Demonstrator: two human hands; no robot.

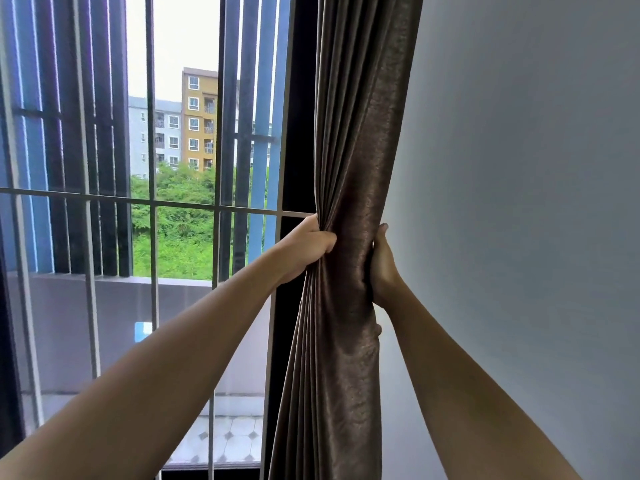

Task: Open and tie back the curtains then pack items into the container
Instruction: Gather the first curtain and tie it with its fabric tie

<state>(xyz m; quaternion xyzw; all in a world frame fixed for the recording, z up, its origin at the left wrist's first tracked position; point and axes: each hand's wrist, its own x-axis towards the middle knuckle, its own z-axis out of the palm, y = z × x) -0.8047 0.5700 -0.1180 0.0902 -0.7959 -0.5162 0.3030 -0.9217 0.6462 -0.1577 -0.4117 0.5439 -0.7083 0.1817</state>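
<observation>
Curtain point(349, 202) bunched at the right of the window point(180, 133), hard against the wall point(519, 202)! Left hand point(310, 242) clenches the pleats while right hand point(381, 268) wraps its grip round the far edge, squeezing the fabric narrow, likely ready for a tie-back; no container in sight.

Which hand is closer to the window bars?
Left. The left hand grips the curtain beside the window bars; the right hand holds its far, wall side.

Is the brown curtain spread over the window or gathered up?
Gathered: the brown curtain hangs in tight folds beside the wall, squeezed between the left hand and right hand, leaving the window bars uncovered.
</observation>
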